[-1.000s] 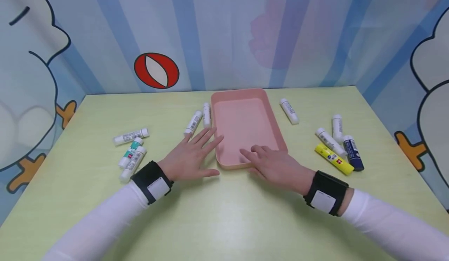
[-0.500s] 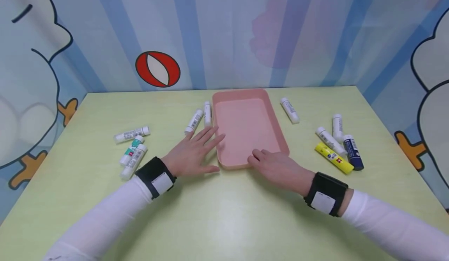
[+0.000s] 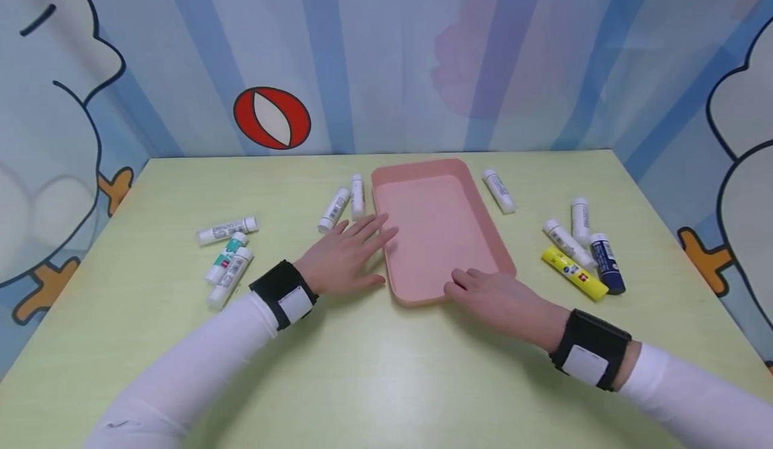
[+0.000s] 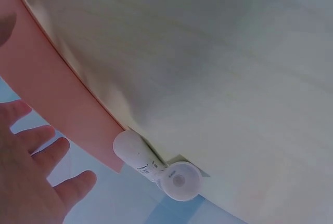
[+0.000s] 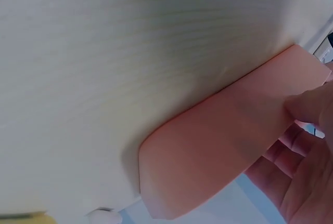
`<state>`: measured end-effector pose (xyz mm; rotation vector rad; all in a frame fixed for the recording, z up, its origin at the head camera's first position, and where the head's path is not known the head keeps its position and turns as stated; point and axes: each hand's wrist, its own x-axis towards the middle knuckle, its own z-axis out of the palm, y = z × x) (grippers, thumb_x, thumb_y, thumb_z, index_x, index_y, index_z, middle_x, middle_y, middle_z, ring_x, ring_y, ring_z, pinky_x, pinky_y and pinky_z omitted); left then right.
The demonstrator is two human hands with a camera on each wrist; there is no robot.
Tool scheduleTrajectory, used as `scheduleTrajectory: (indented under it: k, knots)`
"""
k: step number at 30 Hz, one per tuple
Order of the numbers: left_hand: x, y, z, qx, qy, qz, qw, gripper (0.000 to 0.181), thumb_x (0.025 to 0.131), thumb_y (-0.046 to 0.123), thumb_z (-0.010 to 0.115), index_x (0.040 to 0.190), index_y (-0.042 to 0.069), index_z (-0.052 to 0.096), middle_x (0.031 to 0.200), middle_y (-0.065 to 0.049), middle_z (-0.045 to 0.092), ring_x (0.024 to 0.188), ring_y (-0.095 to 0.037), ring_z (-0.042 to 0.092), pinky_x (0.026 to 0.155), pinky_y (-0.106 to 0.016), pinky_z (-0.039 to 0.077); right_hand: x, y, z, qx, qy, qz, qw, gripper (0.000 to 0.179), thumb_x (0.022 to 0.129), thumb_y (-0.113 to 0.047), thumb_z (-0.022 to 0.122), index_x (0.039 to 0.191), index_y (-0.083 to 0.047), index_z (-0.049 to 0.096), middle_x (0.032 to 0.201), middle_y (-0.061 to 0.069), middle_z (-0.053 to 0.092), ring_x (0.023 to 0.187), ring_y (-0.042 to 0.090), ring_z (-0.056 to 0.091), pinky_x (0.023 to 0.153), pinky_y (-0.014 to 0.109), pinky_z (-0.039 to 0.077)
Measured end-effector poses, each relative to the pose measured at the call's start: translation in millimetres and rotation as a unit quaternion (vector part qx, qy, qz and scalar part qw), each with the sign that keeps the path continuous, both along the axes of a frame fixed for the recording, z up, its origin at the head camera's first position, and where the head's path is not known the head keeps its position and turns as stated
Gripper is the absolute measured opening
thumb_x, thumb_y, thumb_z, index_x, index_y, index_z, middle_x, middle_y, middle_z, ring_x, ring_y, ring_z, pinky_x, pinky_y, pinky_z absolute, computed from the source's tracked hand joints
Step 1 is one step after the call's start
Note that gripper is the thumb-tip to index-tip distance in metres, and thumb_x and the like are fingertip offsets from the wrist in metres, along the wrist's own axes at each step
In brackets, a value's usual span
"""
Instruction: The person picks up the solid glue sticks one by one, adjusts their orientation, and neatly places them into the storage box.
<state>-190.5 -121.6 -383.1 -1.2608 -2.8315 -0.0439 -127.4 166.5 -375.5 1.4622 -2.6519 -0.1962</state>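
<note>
A shallow pink tray [image 3: 443,234] lies at the middle of the table with nothing in it. My right hand [image 3: 504,305] grips its near rim, thumb pressed on the outer wall and fingers curled over the inside, as the right wrist view shows on the tray wall [image 5: 223,130]. Along the tray's left side my left hand [image 3: 344,258] has its fingers spread straight, the tips over the left rim; whether they touch it I cannot tell. Just beyond that hand lie two white glue sticks, one slanted [image 3: 334,210] and one beside the tray [image 3: 357,197].
Left on the table are a white glue stick [image 3: 226,231], a green-and-white one [image 3: 226,259] and another white one [image 3: 231,278]. Rightward lie a lone white stick [image 3: 498,191], two more white ones, a yellow stick [image 3: 574,273] and a dark blue one [image 3: 607,263]. A printed curtain [image 3: 392,60] stands behind.
My right hand's fingers have closed over the tray's near rim. The tray has slid a little right and toward me, its near end swinging right. Both hands have shifted right with it.
</note>
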Motion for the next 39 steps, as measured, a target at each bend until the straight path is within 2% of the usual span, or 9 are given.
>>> scheduleTrajectory:
  k: [4,10,16,21,28,34,39]
  knots:
    - [-6.1,6.4,-1.4,-0.004,0.001,-0.007,1.0000,0.075,0.086,0.054,0.048,0.145,0.018,0.020,0.150,-0.009,0.016,0.135,-0.024,0.014,0.102,-0.050,0.020,6.0,9,3.5,0.006,-0.016,-0.009,0.9998,0.022,0.081,0.000,0.056,0.098,-0.012,0.050,0.082,-0.002,0.037,0.066,0.012,0.034,0.053,0.023,0.030]
    - [-14.0,11.8,-3.4,-0.023,0.002,-0.010,0.9997,0.072,0.087,0.056,0.044,0.144,0.016,0.024,0.149,-0.010,0.018,0.135,-0.024,0.015,0.103,-0.049,0.019,15.0,22,9.1,0.002,-0.045,-0.027,0.9986,0.021,0.081,0.000,0.055,0.096,-0.015,0.053,0.080,-0.005,0.037,0.066,0.011,0.034,0.052,0.023,0.029]
    - [-16.8,15.8,-2.2,-0.014,0.011,-0.012,0.9998,0.054,0.093,0.048,0.040,0.138,0.017,0.038,0.146,-0.010,0.026,0.134,-0.025,0.019,0.102,-0.050,0.019,21.0,32,13.0,-0.009,-0.063,-0.038,0.9973,0.023,0.079,0.001,0.057,0.094,-0.016,0.056,0.078,-0.006,0.037,0.065,0.009,0.034,0.052,0.022,0.029]
    - [-13.6,20.5,1.0,-0.013,0.053,-0.034,0.9979,0.041,0.094,0.040,0.043,0.129,0.019,0.049,0.137,-0.009,0.041,0.129,-0.027,0.030,0.100,-0.049,0.024,26.4,40,16.0,-0.006,-0.066,-0.054,0.9964,0.020,0.079,-0.001,0.059,0.092,-0.016,0.057,0.077,-0.006,0.037,0.064,0.009,0.034,0.051,0.021,0.029]
    - [-3.2,25.0,2.0,-0.031,0.110,-0.044,0.9925,0.030,0.090,0.028,0.054,0.119,0.021,0.056,0.117,-0.002,0.055,0.115,-0.023,0.042,0.098,-0.046,0.029,30.1,51,18.2,0.010,-0.050,-0.061,0.9969,0.022,0.078,0.002,0.060,0.089,-0.016,0.057,0.075,-0.006,0.034,0.062,0.009,0.033,0.051,0.022,0.029]
    - [5.6,21.9,-1.7,-0.047,0.132,-0.055,0.9886,0.025,0.090,0.020,0.054,0.115,0.017,0.057,0.110,-0.001,0.058,0.111,-0.022,0.045,0.099,-0.045,0.029,32.1,58,20.5,0.023,-0.062,-0.068,0.9955,0.020,0.077,-0.002,0.064,0.089,-0.017,0.057,0.074,-0.007,0.034,0.060,0.009,0.032,0.053,0.022,0.030]
    - [10.3,15.2,-3.1,-0.055,0.129,-0.074,0.9873,0.024,0.089,0.013,0.054,0.113,0.015,0.057,0.106,0.000,0.059,0.103,-0.019,0.049,0.098,-0.040,0.030,33.6,62,20.8,0.023,-0.069,-0.072,0.9947,0.021,0.077,-0.001,0.064,0.087,-0.018,0.057,0.074,-0.007,0.033,0.059,0.008,0.032,0.052,0.021,0.029]
